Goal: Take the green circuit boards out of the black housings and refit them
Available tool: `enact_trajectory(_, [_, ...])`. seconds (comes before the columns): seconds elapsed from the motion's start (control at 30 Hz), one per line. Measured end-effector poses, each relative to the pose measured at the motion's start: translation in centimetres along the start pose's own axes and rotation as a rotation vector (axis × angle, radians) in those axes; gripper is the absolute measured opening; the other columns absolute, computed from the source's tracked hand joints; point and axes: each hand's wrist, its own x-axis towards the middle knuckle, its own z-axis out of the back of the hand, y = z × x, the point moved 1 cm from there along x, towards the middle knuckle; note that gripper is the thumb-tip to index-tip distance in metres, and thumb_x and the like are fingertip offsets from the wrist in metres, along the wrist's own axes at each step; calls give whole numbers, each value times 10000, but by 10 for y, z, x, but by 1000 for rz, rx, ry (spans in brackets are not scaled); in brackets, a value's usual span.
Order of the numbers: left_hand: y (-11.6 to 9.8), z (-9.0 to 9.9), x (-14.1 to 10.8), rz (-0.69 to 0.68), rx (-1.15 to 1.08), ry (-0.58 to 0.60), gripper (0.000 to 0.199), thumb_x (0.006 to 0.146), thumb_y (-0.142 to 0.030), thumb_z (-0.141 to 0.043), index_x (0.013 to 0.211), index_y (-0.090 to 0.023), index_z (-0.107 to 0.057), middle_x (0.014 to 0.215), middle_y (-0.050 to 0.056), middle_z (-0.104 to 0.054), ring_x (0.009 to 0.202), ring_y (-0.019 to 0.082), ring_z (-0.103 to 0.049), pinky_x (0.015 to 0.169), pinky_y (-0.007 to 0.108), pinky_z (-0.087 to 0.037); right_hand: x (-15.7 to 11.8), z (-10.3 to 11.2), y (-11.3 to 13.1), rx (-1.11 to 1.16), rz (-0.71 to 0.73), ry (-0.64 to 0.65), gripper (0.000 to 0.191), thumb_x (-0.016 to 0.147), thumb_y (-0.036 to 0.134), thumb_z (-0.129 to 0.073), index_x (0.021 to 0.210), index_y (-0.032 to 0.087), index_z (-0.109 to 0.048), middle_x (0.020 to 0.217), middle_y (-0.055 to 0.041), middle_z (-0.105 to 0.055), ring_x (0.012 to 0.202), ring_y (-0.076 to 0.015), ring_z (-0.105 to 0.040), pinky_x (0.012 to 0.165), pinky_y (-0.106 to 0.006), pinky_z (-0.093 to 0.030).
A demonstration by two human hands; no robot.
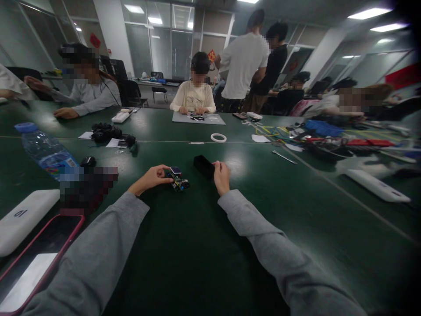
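Between the thumb and fingers of my left hand (153,179) is a small green circuit board (178,182) with a dark square part on top and a blue component. My right hand (222,176) grips the near right end of a black open-topped box (203,166), which is tilted slightly. The board and the box are apart, with the box to the right and a little farther off. The inside of the box looks dark, and I cannot make out anything in it. Both hands are just above or on the green table (184,263).
At left are a plastic water bottle (49,149), a white power bank (28,219) and a red-edged phone (42,259). Ahead lies a white ring (218,138). To the right are a metal wrench (284,157), a white power strip (376,185) and tangled cables. A person (193,94) sits opposite.
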Motion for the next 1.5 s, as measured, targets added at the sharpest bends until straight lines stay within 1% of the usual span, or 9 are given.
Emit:
enact_trajectory(0.2, [-5, 4, -5, 3, -71, 14, 539, 621, -278, -781, 1108, -134, -599, 724, 4, -622, 663, 139, -579, 594, 256, -417, -10, 3, 18, -115, 139, -35, 407, 938, 498, -380, 1004, 159, -594, 1045, -129, -556, 1017, -264, -463, 919, -445, -363])
enact_trajectory(0.33, [4, 3, -2, -8, -78, -26, 571, 619, -284, -781, 1131, -126, -584, 776, 18, -637, 735, 157, -602, 662, 279, -438, -16, 5, 30, -172, 221, -35, 367, 936, 473, -412, 1053, 163, -571, 1071, -120, -515, 1035, -263, -429, 899, -427, -366])
enact_trajectory(0.47, [15, 2, 3, -21, -54, -39, 599, 633, -325, -777, 1159, -128, -569, 738, 1, -604, 696, 144, -570, 646, 274, -417, -18, 6, 37, -206, 261, 5, 327, 928, 437, -448, 1078, 164, -550, 1081, -116, -500, 1037, -266, -423, 878, -422, -376])
enact_trajectory(0.67, [26, 4, 7, -39, -33, -12, 612, 659, -372, -763, 1184, -134, -559, 642, -61, -443, 568, 83, -414, 543, 223, -314, -18, 3, 36, -255, 258, 37, 369, 877, 403, -544, 1135, 141, -520, 1127, -146, -485, 1060, -297, -434, 867, -449, -403])
enact_trajectory(0.97, [22, 2, 8, -18, -74, -9, 629, 646, -349, -769, 1182, -106, -545, 635, -79, -403, 570, 77, -401, 557, 225, -320, -16, -8, 14, -230, 161, 155, 518, 775, 337, -675, 1197, 110, -478, 1110, -164, -504, 1028, -301, -500, 854, -454, -456])
enact_trajectory(1.07, [20, 3, 7, -11, -62, -9, 623, 656, -360, -760, 1186, -117, -541, 646, -71, -432, 574, 82, -417, 561, 229, -331, -15, -4, 20, -220, 186, 99, 492, 793, 345, -649, 1191, 108, -483, 1114, -167, -497, 1049, -310, -482, 883, -485, -439])
enact_trajectory(1.2, [22, 2, 7, -5, -10, -31, 580, 655, -374, -758, 1145, -137, -559, 674, -46, -508, 599, 100, -468, 582, 244, -359, -24, 7, 49, -151, 345, -36, 391, 879, 333, -533, 1214, 141, -473, 1206, -160, -449, 1162, -300, -413, 988, -511, -368])
enact_trajectory(1.33, [24, -3, 10, -22, -40, -50, 486, 607, -349, -794, 1000, -146, -592, 675, -33, -540, 612, 106, -491, 588, 245, -367, -53, 8, 88, -25, 461, 120, 351, 932, 344, -458, 1235, 166, -457, 1204, -139, -478, 1169, -261, -442, 1007, -456, -391])
enact_trajectory(1.5, [20, -1, 9, -18, -113, 104, 516, 590, -345, -805, 1020, -138, -609, 673, -53, -503, 623, 91, -480, 607, 241, -366, -81, -4, 108, -88, 474, 407, 621, 847, 443, -599, 1339, 130, -386, 1264, -174, -475, 1157, -300, -479, 948, -449, -452])
